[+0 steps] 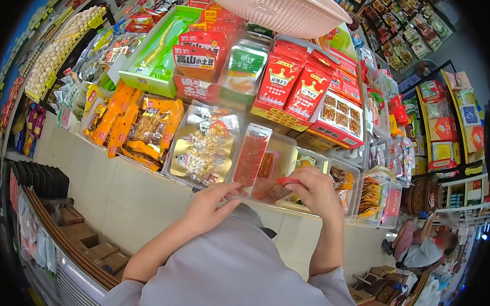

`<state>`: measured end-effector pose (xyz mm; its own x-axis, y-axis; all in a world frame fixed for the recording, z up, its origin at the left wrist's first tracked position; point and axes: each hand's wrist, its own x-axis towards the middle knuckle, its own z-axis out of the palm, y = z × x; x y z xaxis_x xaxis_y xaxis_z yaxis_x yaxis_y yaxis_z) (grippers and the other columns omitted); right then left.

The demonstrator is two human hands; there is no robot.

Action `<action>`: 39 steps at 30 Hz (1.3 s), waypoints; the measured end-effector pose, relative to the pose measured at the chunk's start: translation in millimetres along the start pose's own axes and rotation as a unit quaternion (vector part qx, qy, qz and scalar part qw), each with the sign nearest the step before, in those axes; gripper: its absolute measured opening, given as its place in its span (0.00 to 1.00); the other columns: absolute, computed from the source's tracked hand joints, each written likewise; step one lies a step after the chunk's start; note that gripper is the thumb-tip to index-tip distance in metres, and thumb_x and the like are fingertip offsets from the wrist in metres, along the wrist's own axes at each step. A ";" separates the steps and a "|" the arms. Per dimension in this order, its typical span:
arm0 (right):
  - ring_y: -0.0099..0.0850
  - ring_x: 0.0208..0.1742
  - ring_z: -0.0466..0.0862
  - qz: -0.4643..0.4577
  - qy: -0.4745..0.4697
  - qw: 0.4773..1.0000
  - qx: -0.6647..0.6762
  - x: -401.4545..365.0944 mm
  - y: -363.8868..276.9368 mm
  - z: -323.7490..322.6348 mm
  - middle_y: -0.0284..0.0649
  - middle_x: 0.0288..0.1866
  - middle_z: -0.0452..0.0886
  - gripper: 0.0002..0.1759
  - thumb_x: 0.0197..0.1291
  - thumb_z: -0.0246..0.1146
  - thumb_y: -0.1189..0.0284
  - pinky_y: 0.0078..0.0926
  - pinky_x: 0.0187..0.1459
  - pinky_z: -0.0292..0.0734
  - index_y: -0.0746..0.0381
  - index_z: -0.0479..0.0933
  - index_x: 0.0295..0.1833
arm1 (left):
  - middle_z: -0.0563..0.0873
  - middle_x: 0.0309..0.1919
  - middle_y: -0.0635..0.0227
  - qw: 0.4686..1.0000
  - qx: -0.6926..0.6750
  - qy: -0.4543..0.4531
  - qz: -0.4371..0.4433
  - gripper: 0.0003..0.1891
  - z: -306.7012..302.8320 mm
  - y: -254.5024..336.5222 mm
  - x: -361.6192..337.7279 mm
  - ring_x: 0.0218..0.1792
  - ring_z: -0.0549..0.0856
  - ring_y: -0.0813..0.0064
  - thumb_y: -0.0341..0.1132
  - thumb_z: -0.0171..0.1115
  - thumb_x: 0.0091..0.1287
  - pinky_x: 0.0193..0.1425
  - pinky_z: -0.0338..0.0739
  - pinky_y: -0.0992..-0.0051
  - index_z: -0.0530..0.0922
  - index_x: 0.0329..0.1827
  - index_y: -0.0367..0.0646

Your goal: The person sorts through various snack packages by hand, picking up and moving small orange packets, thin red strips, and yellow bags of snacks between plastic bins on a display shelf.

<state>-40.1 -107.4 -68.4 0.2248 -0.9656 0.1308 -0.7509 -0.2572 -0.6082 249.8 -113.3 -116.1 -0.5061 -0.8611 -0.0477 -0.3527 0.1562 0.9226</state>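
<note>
My right hand [315, 192] pinches the red end of a flat snack packet [274, 193] over a clear plastic bin [288, 145]. Brown strips show through the packet's clear part. Another packet of brown strips [266, 166] lies inside that bin. Along the bin's left side leans a long red-brown snack packet [254, 152]. Close to its lower end is my left hand [212, 206], fingers loosely bent and apart, with nothing visible in them. I cannot make out whether its fingertips touch the packet or the bin's rim.
Left of the bin are gold-and-clear snack packs [201, 149] and orange bags [151, 127]. Red crown-printed boxes [285, 77] stand behind, below a pink basket [288, 6]. Egg trays [65, 46] line the left. A person [424, 246] sits at the lower right.
</note>
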 end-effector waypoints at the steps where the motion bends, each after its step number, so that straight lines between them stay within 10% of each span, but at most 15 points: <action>1: 0.45 0.45 0.85 0.025 -0.038 0.999 0.006 4.4 2.9 0.4 0.43 0.41 0.86 0.08 0.59 0.71 0.72 0.39 0.49 0.79 0.63 0.83 0.43 | 0.88 0.53 0.60 1.000 -0.002 -0.001 -0.006 0.22 0.1 0.1 0.0 0.48 0.89 0.66 0.35 0.68 0.71 0.53 0.83 0.68 0.78 0.66 0.40; 14: 0.49 0.50 0.84 -0.027 0.022 0.986 -0.164 41.3 56.3 58.7 0.48 0.43 0.85 0.09 0.61 0.69 0.70 0.50 0.51 0.75 0.64 0.81 0.42 | 0.88 0.53 0.58 1.000 0.003 0.011 -0.004 0.20 5.6 -2.9 -1.8 0.48 0.89 0.65 0.34 0.68 0.70 0.52 0.83 0.68 0.80 0.64 0.40; 30: 0.35 0.39 0.79 -0.110 0.137 0.932 -0.319 61.6 76.4 84.8 0.37 0.29 0.80 0.03 0.50 0.62 0.73 0.38 0.43 0.68 0.56 0.77 0.26 | 0.87 0.51 0.55 0.990 0.088 0.026 0.108 0.16 5.2 3.6 5.3 0.50 0.87 0.53 0.28 0.63 0.70 0.54 0.83 0.63 0.81 0.60 0.39; 36: 0.36 0.39 0.80 -0.100 0.127 0.938 -0.305 63.3 75.7 84.9 0.37 0.29 0.81 0.03 0.51 0.62 0.73 0.38 0.44 0.68 0.56 0.78 0.27 | 0.88 0.49 0.54 0.945 0.192 -0.204 0.169 0.14 42.7 6.9 62.6 0.54 0.87 0.53 0.22 0.60 0.60 0.56 0.83 0.59 0.85 0.49 0.35; 39: 0.36 0.39 0.80 -0.093 0.127 0.944 -0.290 62.9 77.5 80.1 0.37 0.29 0.81 0.03 0.52 0.62 0.73 0.39 0.44 0.69 0.56 0.78 0.27 | 0.88 0.48 0.49 0.835 0.381 -0.380 0.120 0.12 87.1 -2.7 109.6 0.52 0.87 0.53 0.26 0.61 0.60 0.53 0.83 0.58 0.87 0.44 0.35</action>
<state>-34.5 -185.0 -170.1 0.2845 -0.8609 0.4218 -0.9437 -0.3290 -0.0351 126.7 -165.9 -157.2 -0.8851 -0.2507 -0.3921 -0.4207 0.7912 0.4439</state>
